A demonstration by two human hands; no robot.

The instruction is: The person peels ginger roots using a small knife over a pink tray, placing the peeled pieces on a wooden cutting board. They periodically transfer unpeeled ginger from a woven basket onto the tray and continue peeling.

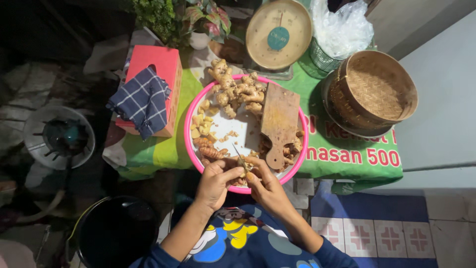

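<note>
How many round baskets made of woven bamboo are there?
1. The woven bamboo basket sits at the table's right end, beside the weighing scale. Another may be hidden nested underneath it; I cannot tell.

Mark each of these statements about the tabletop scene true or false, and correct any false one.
1. Both hands, left hand and right hand, meet over the near rim of the pink basin. True.
2. The wooden cutting board lies inside the basin. True.
3. The checked cloth hangs over a blue box. False: the box is red.
4. The woven basket sits left of the basin. False: it sits to the right.
5. A round kitchen scale stands behind the basin. True.
</note>
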